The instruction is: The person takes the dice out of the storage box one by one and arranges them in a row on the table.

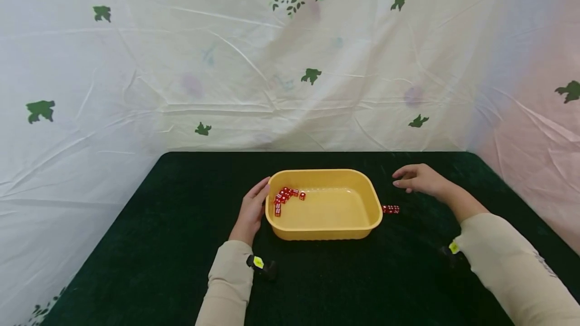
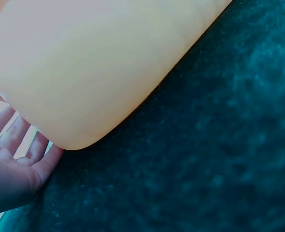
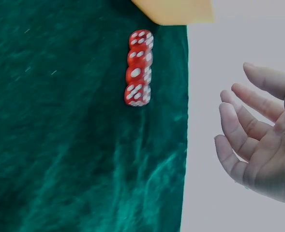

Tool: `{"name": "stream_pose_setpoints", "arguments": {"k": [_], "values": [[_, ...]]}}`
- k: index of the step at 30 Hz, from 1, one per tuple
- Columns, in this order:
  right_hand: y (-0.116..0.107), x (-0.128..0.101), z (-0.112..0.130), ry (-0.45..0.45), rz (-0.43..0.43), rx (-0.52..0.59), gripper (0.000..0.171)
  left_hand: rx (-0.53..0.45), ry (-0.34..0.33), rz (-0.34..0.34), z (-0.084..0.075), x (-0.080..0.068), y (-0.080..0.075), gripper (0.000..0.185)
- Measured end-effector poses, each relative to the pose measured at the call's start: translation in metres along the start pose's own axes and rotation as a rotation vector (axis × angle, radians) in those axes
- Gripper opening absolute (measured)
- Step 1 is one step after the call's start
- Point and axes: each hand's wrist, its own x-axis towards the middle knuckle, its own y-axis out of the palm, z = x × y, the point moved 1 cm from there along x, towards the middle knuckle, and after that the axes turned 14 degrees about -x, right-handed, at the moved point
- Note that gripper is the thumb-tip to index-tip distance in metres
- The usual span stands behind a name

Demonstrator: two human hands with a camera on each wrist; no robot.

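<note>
A yellow plastic tub (image 1: 323,233) stands on the dark green cloth, with several red dice (image 1: 284,195) inside at its left end. My left hand (image 1: 250,211) lies against the tub's left side, its fingers reaching along the outer wall up to the rim; in the left wrist view those fingers (image 2: 17,135) touch the wall, partly hidden behind it. Off the tub's right end, a short row of red dice (image 3: 139,67) with white pips sits on the cloth. Above and to the right of that row, my right hand (image 1: 421,180) hovers with loosely bent fingers, holding nothing.
A table covered in dark green cloth (image 1: 181,265) fills the lower view. White sheeting (image 1: 254,89) with green leaf and bird prints hangs behind it and along both sides. Each wrist carries a small dark camera (image 1: 267,268).
</note>
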Motion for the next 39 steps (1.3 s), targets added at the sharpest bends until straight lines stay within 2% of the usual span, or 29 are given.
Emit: {"name": "stream_pose_setpoints", "arguments": {"k": [16,27,39], "values": [[-0.002,0.032,0.047,-0.066,-0.015,0.003,0.042,0.011,0.016,-0.001,0.002,0.001,0.0,0.036],[0.015,0.05,0.081,-0.111,-0.028,0.038,0.033,0.021,0.014,-0.006,0.003,0.002,-0.001,0.039],[0.041,0.061,0.104,-0.141,-0.025,0.164,0.028,0.026,0.006,-0.008,0.001,0.0,0.001,0.04]]}}
